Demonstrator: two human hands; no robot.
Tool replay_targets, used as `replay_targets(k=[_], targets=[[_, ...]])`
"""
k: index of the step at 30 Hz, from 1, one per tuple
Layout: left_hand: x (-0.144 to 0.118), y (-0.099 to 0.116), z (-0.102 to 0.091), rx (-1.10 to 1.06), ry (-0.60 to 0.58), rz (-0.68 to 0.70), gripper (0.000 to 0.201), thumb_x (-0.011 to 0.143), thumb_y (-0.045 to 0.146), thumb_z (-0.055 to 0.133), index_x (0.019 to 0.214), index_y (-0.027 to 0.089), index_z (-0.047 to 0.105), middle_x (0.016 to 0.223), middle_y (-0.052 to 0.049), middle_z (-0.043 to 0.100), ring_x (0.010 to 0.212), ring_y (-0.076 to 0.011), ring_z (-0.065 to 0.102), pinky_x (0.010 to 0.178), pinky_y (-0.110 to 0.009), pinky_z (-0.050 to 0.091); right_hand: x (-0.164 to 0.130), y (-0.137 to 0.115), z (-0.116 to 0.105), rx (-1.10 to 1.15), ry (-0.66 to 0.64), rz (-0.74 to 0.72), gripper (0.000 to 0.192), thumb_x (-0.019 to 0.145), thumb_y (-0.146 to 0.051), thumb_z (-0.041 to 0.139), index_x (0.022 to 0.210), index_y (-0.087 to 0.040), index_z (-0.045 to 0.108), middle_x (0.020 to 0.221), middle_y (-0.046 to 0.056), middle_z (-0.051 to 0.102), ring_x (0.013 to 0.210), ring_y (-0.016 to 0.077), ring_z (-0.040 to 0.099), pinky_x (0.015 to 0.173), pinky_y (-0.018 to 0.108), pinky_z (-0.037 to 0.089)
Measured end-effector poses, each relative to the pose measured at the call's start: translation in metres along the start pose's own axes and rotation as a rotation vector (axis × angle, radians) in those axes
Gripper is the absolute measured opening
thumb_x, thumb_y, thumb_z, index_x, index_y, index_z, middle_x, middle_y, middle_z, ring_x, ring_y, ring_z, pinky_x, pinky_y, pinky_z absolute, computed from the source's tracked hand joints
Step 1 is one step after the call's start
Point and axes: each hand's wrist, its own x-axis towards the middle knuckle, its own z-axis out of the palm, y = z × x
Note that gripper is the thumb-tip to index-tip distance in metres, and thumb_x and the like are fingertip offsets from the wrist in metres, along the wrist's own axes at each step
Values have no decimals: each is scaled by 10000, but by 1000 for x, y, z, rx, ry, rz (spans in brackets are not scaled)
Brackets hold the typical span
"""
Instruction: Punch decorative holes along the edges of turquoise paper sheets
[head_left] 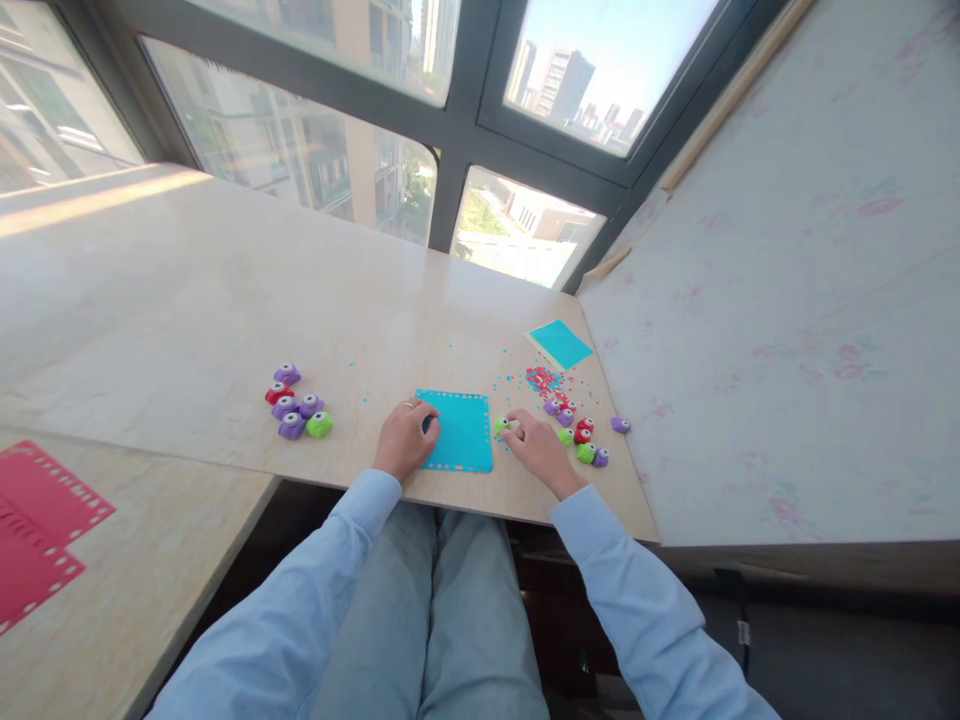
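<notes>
A blue foam sheet (459, 428) with punched holes along its edges lies flat on the beige table (195, 300) in front of me. My left hand (405, 438) rests on the sheet's left edge, fingers curled, pressing it down. My right hand (534, 445) sits just right of the sheet and grips a small green craft punch (501, 426) against the sheet's right edge.
Several small punches (298, 405) in purple, red and green lie left of the sheet, and more punches (579, 432) lie to the right. Punched confetti (541, 379) is scattered nearby. A second blue sheet (559, 343) lies farther back. Red punched sheets (37, 525) lie on the lower left surface.
</notes>
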Motion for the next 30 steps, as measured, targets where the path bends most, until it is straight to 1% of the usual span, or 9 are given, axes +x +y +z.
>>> replay_targets(k=[6, 8, 12, 15, 20, 23, 26, 28, 30], targets=[[0, 2, -1, 31, -14, -3, 157, 828, 182, 515, 839, 186, 671, 918, -99, 687, 902, -249, 630, 865, -388, 499, -3, -14, -8, -52, -130, 3, 312, 883, -270, 598, 1182, -200, 647, 733, 29, 709, 667, 198, 643, 606, 266, 385], [0, 2, -1, 39, -19, -5, 155, 828, 179, 514, 839, 190, 669, 917, -91, 687, 902, -241, 630, 868, -384, 502, -1, -15, -11, -68, -153, -9, 313, 892, -271, 592, 1188, -198, 662, 762, 43, 724, 704, 207, 657, 636, 273, 402], [0, 2, -1, 44, -20, -7, 147, 829, 180, 522, 836, 188, 669, 918, -92, 688, 894, -240, 632, 862, -383, 506, -4, -14, -15, -29, -101, -10, 293, 893, -294, 602, 1153, -197, 697, 834, 67, 749, 778, 219, 677, 689, 285, 441], [0, 2, -1, 35, -14, -9, 147, 826, 170, 524, 838, 179, 670, 921, -96, 688, 894, -243, 632, 861, -386, 505, -11, -11, -12, 44, -69, -45, 275, 890, -300, 612, 1123, -195, 713, 938, 85, 757, 824, 220, 680, 754, 311, 473], [1, 2, -1, 31, -13, -17, 136, 824, 165, 533, 837, 185, 668, 918, -85, 687, 892, -234, 629, 859, -373, 500, -18, -4, -2, 75, -111, -141, 252, 881, -262, 625, 1108, -200, 714, 1005, 91, 745, 879, 226, 674, 820, 339, 490], [0, 2, -1, 32, -11, -18, 133, 826, 166, 535, 832, 184, 667, 911, -83, 685, 886, -231, 629, 850, -366, 500, -10, 4, 0, 12, -36, -104, 248, 884, -267, 618, 1105, -204, 712, 1060, 112, 729, 942, 250, 669, 850, 365, 488], [0, 2, -1, 34, -6, -18, 131, 822, 163, 538, 829, 185, 668, 913, -83, 686, 884, -231, 630, 845, -364, 501, 2, 16, -4, -25, 70, 5, 255, 875, -267, 606, 1091, -181, 710, 1007, 125, 728, 916, 271, 665, 836, 397, 491], [0, 2, -1, 34, -2, -20, 133, 820, 163, 538, 828, 187, 668, 912, -83, 687, 883, -230, 630, 846, -365, 501, 7, 22, -7, 28, 145, 35, 255, 870, -296, 597, 1066, -178, 709, 996, 123, 721, 900, 272, 656, 840, 416, 490], [1, 2, -1, 31, -1, -22, 136, 821, 164, 536, 828, 186, 669, 909, -83, 686, 881, -231, 630, 847, -367, 500, 6, 25, -8, 162, 219, 35, 274, 854, -375, 614, 1025, -181, 706, 1003, 124, 709, 900, 270, 644, 842, 427, 493]])
